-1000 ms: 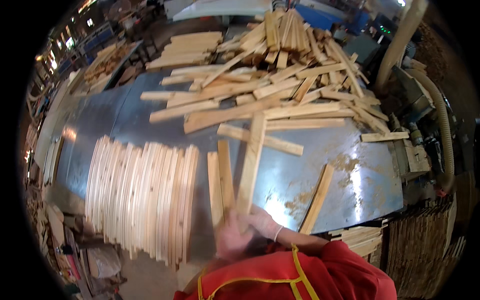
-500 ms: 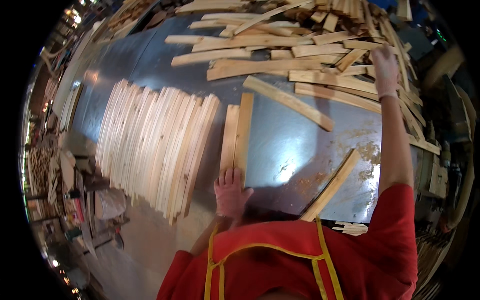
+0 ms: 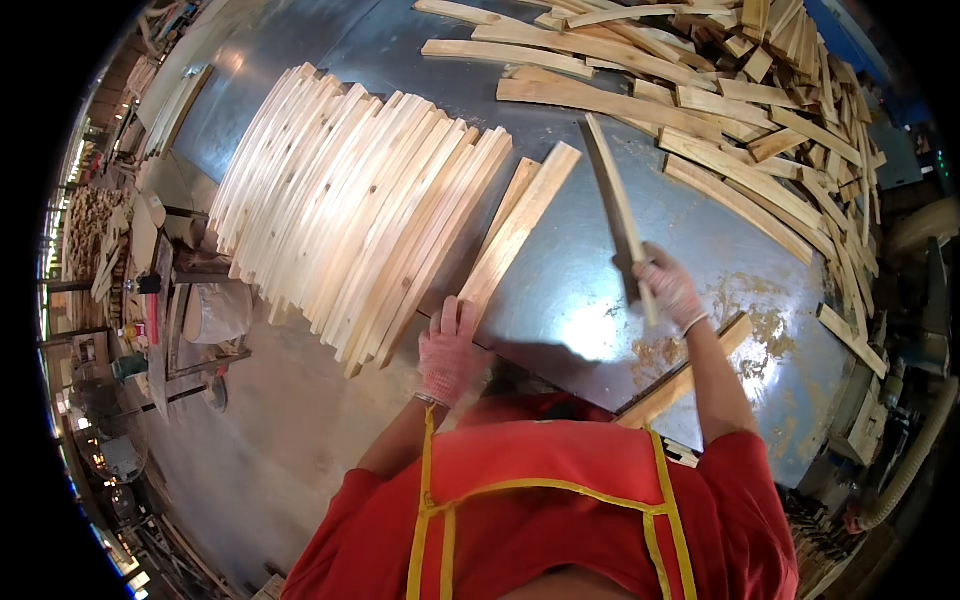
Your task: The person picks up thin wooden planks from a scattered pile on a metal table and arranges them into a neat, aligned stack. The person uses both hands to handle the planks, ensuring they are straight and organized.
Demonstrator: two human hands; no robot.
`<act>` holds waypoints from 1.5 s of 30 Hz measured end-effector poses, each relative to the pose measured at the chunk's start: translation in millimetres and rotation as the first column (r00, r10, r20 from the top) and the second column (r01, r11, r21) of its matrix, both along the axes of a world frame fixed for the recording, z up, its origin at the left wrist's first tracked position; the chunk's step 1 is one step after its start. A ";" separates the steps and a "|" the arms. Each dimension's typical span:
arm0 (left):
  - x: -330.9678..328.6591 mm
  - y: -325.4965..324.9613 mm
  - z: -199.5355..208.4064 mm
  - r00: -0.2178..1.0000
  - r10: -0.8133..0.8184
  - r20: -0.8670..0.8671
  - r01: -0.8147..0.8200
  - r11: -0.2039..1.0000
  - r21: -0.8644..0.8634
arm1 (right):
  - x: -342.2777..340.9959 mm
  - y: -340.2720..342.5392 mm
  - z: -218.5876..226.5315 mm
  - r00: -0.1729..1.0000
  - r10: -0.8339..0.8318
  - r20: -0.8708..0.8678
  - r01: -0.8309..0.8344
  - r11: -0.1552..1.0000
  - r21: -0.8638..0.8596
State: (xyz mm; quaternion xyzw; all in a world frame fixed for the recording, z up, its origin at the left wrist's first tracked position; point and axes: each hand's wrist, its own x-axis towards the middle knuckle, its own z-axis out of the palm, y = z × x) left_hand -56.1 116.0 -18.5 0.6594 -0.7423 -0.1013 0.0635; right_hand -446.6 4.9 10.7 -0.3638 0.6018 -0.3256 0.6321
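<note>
My right hand (image 3: 668,287), in a pale glove, grips the near end of a thin wooden slat (image 3: 612,180), tilted on edge above the metal tabletop (image 3: 540,270). My left hand (image 3: 448,350), gloved too, holds the near end of a pair of slats lying side by side. The wider slat (image 3: 530,220) of the pair is on the right; the narrower one (image 3: 515,195) is partly hidden behind it. My left thumb is hard to make out. To the left lies a close-packed row of planed slats (image 3: 350,210), their near ends jutting past the table edge.
A loose heap of rough slats (image 3: 740,150) covers the far right of the table. One dark-edged slat (image 3: 690,370) lies slanted by the near edge, close to my right forearm. A wooden stand (image 3: 165,340) is on the floor at left. A hose (image 3: 915,465) hangs at right.
My right hand has come back from the heap toward me and now holds the slat that lay slanted on the table. My left hand stays at the pair's near end. The view has shifted.
</note>
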 end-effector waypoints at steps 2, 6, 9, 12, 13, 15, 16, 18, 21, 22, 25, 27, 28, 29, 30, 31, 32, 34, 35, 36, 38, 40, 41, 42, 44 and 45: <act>8.0 -0.2 0.1 0.999 0.001 -0.049 0.004 0.995 0.101 | 36.3 33.3 -8.0 0.984 -0.074 0.164 0.061 0.994 0.089; 24.5 -7.8 2.4 0.893 0.145 -0.425 -0.035 0.966 0.257 | 108.7 80.3 -29.9 0.923 -0.068 0.377 0.038 0.996 0.086; 36.8 -7.9 18.1 0.829 0.205 -0.519 0.025 0.915 0.402 | 166.9 81.4 -23.5 0.969 0.236 0.065 -0.237 0.971 0.003; 46.7 0.1 8.5 0.951 0.065 -0.303 0.024 0.959 0.283 | 234.9 56.2 -11.3 0.777 0.499 -0.383 -0.479 0.864 0.155; 46.3 -1.4 15.6 0.962 0.024 -0.271 0.030 0.980 0.195 | 252.7 47.3 -15.3 0.721 0.518 -0.461 -0.485 0.851 0.199; 45.2 -5.0 38.6 0.978 -0.052 -0.203 0.058 0.998 0.023 | 273.7 25.2 -11.7 0.677 0.584 -0.448 -0.593 0.794 0.138; 48.0 -5.4 42.1 0.977 -0.092 -0.192 0.085 0.995 -0.045 | 287.1 16.3 -16.7 0.637 0.588 -0.499 -0.629 0.771 0.105; 53.5 -9.7 49.5 0.976 -0.122 -0.180 0.101 0.987 -0.123 | 274.7 9.9 -33.4 0.659 0.567 -0.495 -0.683 0.727 -0.076; 76.8 -8.0 40.7 0.983 -0.080 -0.163 0.060 0.991 -0.123 | 220.7 31.8 -34.9 0.902 0.191 -0.387 -0.285 0.937 -0.201; 87.2 -4.7 35.0 0.986 -0.040 -0.160 0.024 0.995 -0.100 | 193.0 38.9 -10.3 0.912 0.082 -0.401 -0.134 0.986 -0.102; 104.0 -2.9 39.4 0.992 -0.026 -0.127 0.013 0.995 -0.102 | 71.0 90.7 0.6 0.278 -0.162 -0.947 -0.056 0.981 -0.185; 100.3 -9.1 39.7 0.992 -0.121 -0.045 0.116 0.989 -0.093 | 0.4 151.5 -38.9 -0.090 -0.148 -0.985 0.217 0.962 -0.164; 98.6 -8.9 35.0 0.986 -0.163 -0.021 0.160 0.982 -0.097 | -10.1 166.7 -44.0 -0.046 -0.076 -0.996 0.366 0.927 -0.087; 94.0 -11.5 33.6 0.978 -0.210 0.001 0.209 0.972 -0.108 | -13.3 172.2 -45.1 0.044 -0.091 -0.995 0.466 0.883 -0.060; 88.4 -12.3 34.0 0.961 -0.276 0.003 0.274 0.951 -0.141 | -16.3 175.7 -47.0 0.132 -0.114 -0.985 0.557 0.830 -0.022; 83.6 -13.0 27.3 0.949 -0.309 0.071 0.316 0.936 -0.155 | -13.3 175.3 -44.9 0.215 -0.147 -0.965 0.641 0.767 0.026; 78.7 -14.4 20.1 0.931 -0.337 0.138 0.357 0.919 -0.165 | -6.5 173.0 -46.8 0.228 -0.210 -0.951 0.587 0.808 -0.037; 70.2 -17.0 14.1 0.893 -0.406 0.193 0.433 0.892 -0.127 | 2.9 167.1 -67.3 0.437 -0.521 -0.733 0.571 0.791 -0.221; 66.2 -19.4 13.1 0.871 -0.438 0.221 0.468 0.877 -0.107 | 22.7 149.8 -68.3 0.525 -0.649 -0.550 0.594 0.743 -0.310; 64.6 -22.4 12.7 0.857 -0.468 0.216 0.493 0.866 -0.080 | 36.3 139.2 -61.1 0.647 -0.653 -0.394 0.618 0.752 -0.231; 67.3 -29.8 7.3 0.881 -0.464 0.092 0.473 0.869 -0.145 | 109.9 102.9 -26.9 0.758 -0.639 -0.130 0.626 0.769 -0.129; 72.2 -37.6 12.9 0.891 -0.451 -0.050 0.430 0.875 -0.222 | 149.1 74.2 -34.6 0.789 -0.614 -0.018 0.610 0.787 -0.093; 75.8 -40.1 20.2 0.892 -0.433 -0.128 0.392 0.884 -0.256 | 169.5 62.6 -44.1 0.805 -0.593 0.011 0.593 0.803 -0.069; 79.7 -43.0 29.2 0.904 -0.362 -0.226 0.302 0.917 -0.261 | 190.4 51.1 -46.2 0.864 -0.502 0.046 0.503 0.862 -0.058; 84.4 -45.6 39.5 0.890 -0.103 -0.444 0.049 0.990 -0.131 | 229.9 25.2 -48.3 0.970 -0.236 -0.061 0.231 0.970 -0.071; 87.4 -48.5 44.6 0.846 0.031 -0.532 -0.067 0.997 -0.047 | 244.6 10.8 -48.2 0.976 -0.067 -0.209 0.054 0.996 -0.066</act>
